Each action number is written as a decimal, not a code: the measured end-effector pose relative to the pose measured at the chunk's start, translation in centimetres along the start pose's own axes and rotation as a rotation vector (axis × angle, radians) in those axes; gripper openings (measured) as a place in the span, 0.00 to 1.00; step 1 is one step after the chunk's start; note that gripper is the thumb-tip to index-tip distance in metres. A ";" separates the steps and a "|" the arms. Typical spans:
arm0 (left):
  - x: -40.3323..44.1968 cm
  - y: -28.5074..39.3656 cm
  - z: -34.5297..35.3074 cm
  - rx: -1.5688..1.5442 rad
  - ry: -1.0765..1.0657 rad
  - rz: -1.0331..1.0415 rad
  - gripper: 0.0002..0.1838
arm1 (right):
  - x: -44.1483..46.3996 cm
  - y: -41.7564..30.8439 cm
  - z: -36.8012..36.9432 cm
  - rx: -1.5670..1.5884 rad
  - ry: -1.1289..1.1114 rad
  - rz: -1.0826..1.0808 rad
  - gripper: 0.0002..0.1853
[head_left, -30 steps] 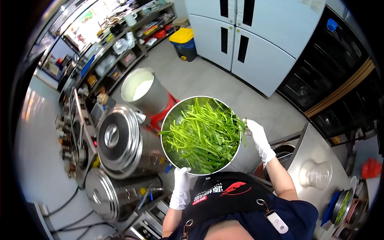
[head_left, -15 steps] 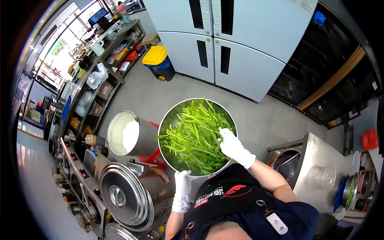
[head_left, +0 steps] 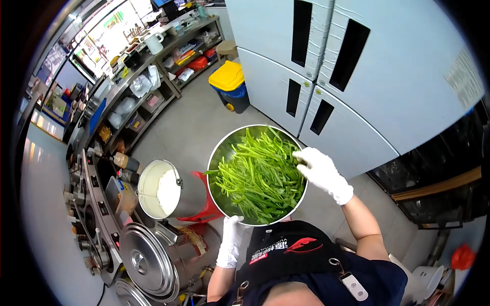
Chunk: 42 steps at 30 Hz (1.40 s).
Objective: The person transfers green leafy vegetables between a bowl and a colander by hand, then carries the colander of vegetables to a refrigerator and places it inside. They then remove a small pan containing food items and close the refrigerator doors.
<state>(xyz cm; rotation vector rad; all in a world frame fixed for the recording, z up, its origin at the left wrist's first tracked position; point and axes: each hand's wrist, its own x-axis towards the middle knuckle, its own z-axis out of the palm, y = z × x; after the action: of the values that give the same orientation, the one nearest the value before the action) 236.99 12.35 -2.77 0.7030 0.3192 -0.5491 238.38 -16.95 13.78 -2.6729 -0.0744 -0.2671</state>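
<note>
**Greens piled high, both gloved hands at the bowl!**

And here we are in the kitchen, with the metal bowl (head_left: pixel 218 191) right in front of the person's black apron (head_left: pixel 275 257), held up over the floor (head_left: pixel 189 112). Inside it, long green stalks and leaves (head_left: pixel 260 176) heap up in a loose tangle, a few tips poking out past the rim on the left side.

Look at the left hand (head_left: pixel 230 240): white glove, closed on the near rim, thumb over the edge, a grip on the bowl. Over on the far right side, the right hand (head_left: pixel 322 172), gloved too, is at the edge of the greens with its fingers part-curled and slightly apart; whether it pinches any leaves, I cannot tell.

To the left of the bowl stands a metal bucket (head_left: pixel 193 196) with something white inside (a bright red stool-like piece (head_left: pixel 208 210) peeks out beside it). Nearer the person, a big lidded pot (head_left: pixel 148 262) gleams. Up ahead, a yellow-lidded bin (head_left: pixel 227 76) sits next to tall pale cabinets (head_left: pixel 270 74), with metal shelving (head_left: pixel 171 79) running off to the left.
</note>
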 end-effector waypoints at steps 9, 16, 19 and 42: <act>8.6 3.7 2.9 -0.064 0.092 0.105 0.21 | 12.7 6.6 1.2 0.355 0.244 0.033 0.17; 19.5 8.8 2.4 -0.132 0.162 0.148 0.27 | 25.1 7.0 4.1 0.806 -0.097 0.212 0.14; 23.9 11.6 1.5 -0.166 0.172 0.162 0.29 | 30.5 3.8 4.4 0.613 -0.260 0.028 0.15; 42.0 35.7 -6.2 -0.372 0.587 0.517 0.14 | 69.2 -2.5 30.3 0.836 -1.040 0.289 0.17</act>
<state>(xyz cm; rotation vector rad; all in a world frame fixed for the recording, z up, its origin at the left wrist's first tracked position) 291.11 23.73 -7.65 0.5411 0.7382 0.2216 311.30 -0.70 2.05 -1.6932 -0.0877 1.0202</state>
